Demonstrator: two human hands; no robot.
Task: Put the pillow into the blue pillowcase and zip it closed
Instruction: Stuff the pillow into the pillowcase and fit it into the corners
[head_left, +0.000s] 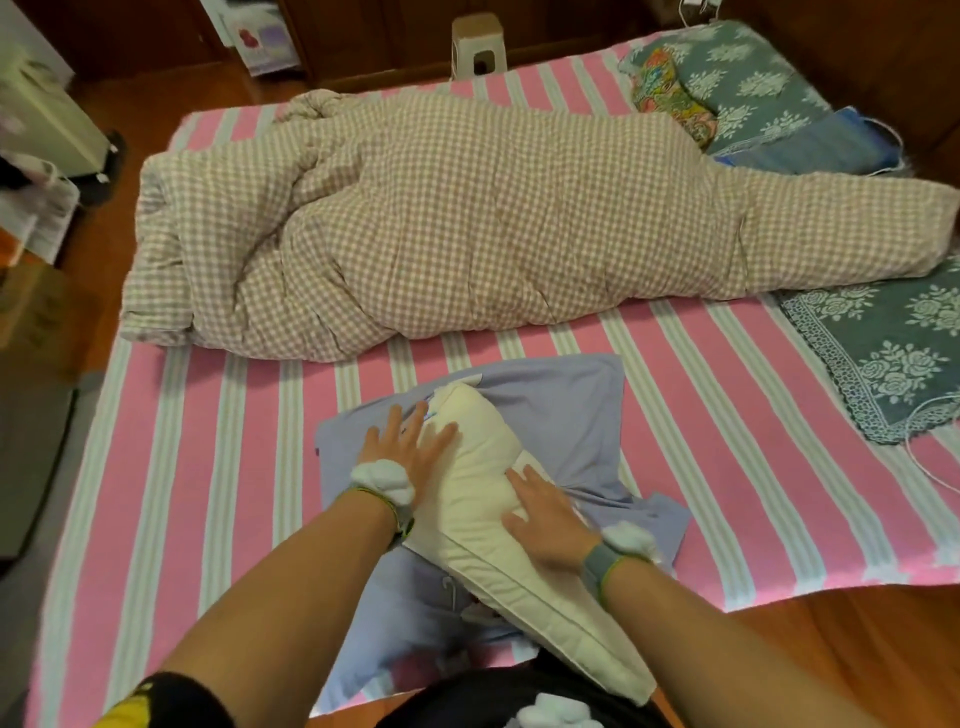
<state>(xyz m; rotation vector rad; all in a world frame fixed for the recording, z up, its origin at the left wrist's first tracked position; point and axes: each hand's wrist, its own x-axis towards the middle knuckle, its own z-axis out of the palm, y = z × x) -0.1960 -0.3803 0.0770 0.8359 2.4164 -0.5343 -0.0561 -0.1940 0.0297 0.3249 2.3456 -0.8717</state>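
Observation:
A cream pillow (483, 499) lies diagonally on top of the light blue pillowcase (566, 410), which is spread on the pink striped bed. The pillow's far end pokes a little under a fold of the blue fabric, while its near end hangs towards my body. My left hand (405, 447) presses flat on the pillow's left side and the pillowcase, fingers spread. Fingers straight, my right hand (545, 514) presses on the pillow's right side. A zip pull shows on the pillowcase near the bed's front edge (449, 587).
A bunched checked quilt (467, 228) fills the far half of the bed (208, 467). Teal floral cloths lie at right (893, 353) and at far right (748, 78), next to a colourful cushion (670, 98). A stool (478, 44) stands beyond the bed. Wooden floor is visible at left.

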